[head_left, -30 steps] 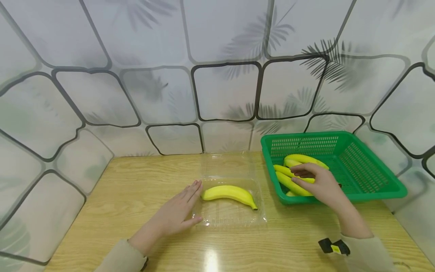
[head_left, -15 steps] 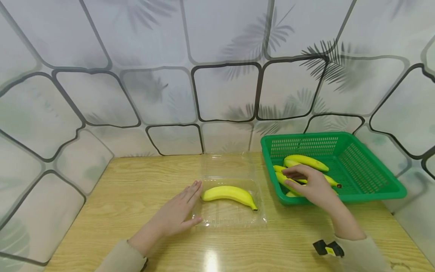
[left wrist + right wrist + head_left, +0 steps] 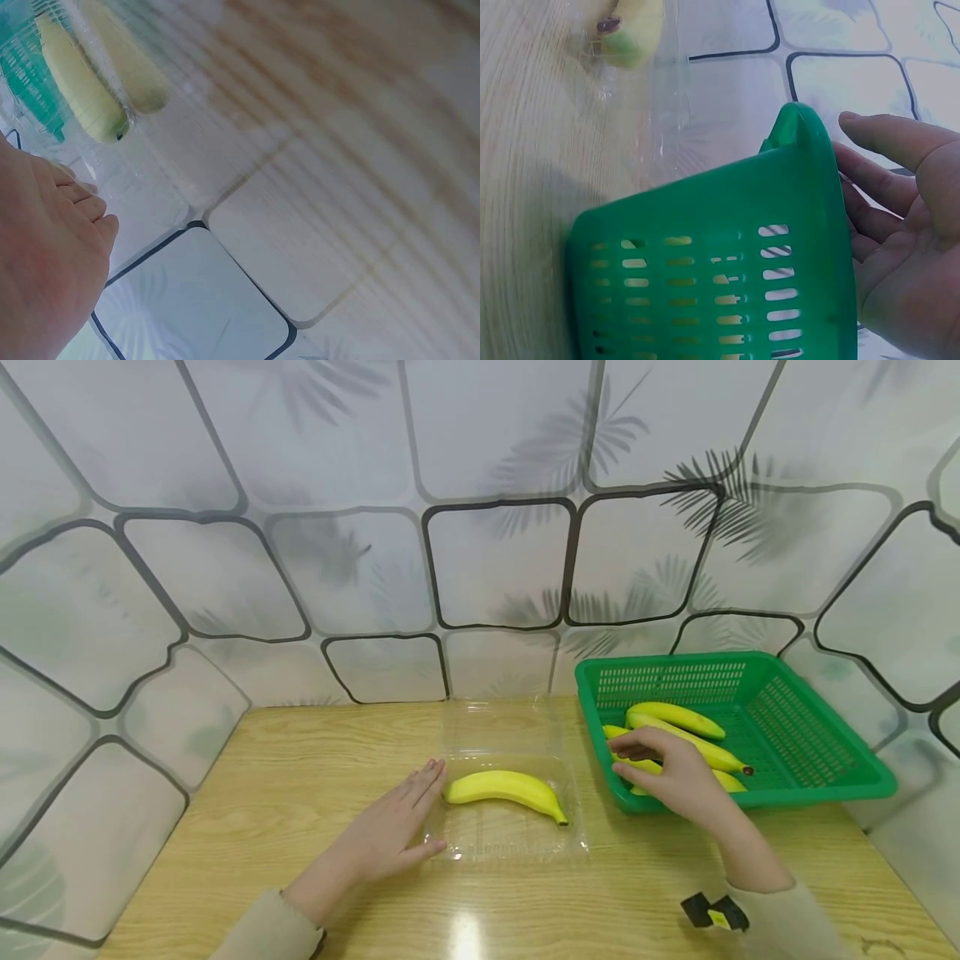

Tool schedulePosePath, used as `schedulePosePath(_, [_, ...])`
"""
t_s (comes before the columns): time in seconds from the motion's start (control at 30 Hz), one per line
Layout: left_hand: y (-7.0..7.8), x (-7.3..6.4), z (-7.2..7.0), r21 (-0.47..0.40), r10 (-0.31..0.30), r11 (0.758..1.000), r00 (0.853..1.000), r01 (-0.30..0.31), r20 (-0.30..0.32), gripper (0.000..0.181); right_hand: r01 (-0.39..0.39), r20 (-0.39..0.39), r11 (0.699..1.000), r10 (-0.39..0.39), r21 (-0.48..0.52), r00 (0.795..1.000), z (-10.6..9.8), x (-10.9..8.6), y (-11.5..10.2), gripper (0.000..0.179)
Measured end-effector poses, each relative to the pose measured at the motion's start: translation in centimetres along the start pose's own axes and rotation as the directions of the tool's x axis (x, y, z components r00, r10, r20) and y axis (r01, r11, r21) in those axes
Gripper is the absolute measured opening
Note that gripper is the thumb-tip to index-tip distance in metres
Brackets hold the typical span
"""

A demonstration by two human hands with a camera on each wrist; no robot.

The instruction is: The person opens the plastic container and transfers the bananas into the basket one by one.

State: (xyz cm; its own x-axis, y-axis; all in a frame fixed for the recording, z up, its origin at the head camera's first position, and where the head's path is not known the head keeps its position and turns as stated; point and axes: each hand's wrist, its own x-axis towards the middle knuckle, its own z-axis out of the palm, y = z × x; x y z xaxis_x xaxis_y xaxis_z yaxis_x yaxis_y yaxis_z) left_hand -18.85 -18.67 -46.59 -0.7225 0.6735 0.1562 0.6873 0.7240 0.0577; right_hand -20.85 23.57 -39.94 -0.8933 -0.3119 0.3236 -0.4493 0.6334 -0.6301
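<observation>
My left hand point(image 3: 393, 828) lies with straight fingers against the left side of a clear plastic clamshell box point(image 3: 498, 845), its lid folded back toward the wall. One yellow banana point(image 3: 506, 786) lies in the box's base. Over the near left part of a green plastic basket point(image 3: 813, 795) is my right hand point(image 3: 678, 777), its fingers loosely bent with nothing between them. Several bananas point(image 3: 678, 718) lie in the basket beneath and behind it, some partly hidden by the hand. In the right wrist view, thumb and fingers are apart just above the basket's rim point(image 3: 802, 142).
The box and basket stand on a wood-grain table point(image 3: 300, 777), with a narrow strip of tabletop between them. A patterned wall point(image 3: 495, 568) closes off the back, left and right sides. The basket's slotted sides rise above the table.
My right hand has moved left and slightly toward me over the basket, uncovering the middle banana and its dark tip. My left hand, the box and the banana in it have stayed still.
</observation>
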Motion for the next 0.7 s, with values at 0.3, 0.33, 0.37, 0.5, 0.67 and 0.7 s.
schedulePosePath(0.3, [0.1,-0.1,0.1,0.001,-0.004,1.000,1.000,0.004,0.003,0.094,0.010,0.012,1.000,-0.010,-0.006,1.000,0.5,-0.1,-0.4,0.026])
schedulePosePath(0.33, [0.1,-0.1,0.1,0.001,-0.006,1.000,1.000,0.005,0.004,0.094,0.014,0.011,1.000,-0.014,-0.007,1.000,0.6,-0.1,-0.5,0.026])
schedulePosePath(0.37, [0.1,-0.1,0.1,0.002,-0.005,1.000,1.000,0.005,0.003,0.094,0.017,0.011,1.000,-0.017,-0.007,1.000,0.6,-0.1,-0.5,0.026])
schedulePosePath(0.5, [0.0,-0.1,0.1,0.004,-0.002,1.000,1.000,0.002,-0.002,0.094,0.024,0.012,1.000,-0.024,-0.005,1.000,0.8,-0.1,-0.8,0.026])
schedulePosePath(0.67, [0.0,0.0,0.1,0.005,0.005,1.000,1.000,-0.005,-0.011,0.093,0.026,0.026,1.000,-0.026,-0.009,0.999,1.2,0.1,-0.9,0.026])
schedulePosePath(0.7, [0.0,0.0,0.1,0.006,0.006,1.000,1.000,-0.006,-0.012,0.093,0.030,0.029,0.999,-0.030,-0.011,0.999,1.2,0.1,-0.9,0.026])
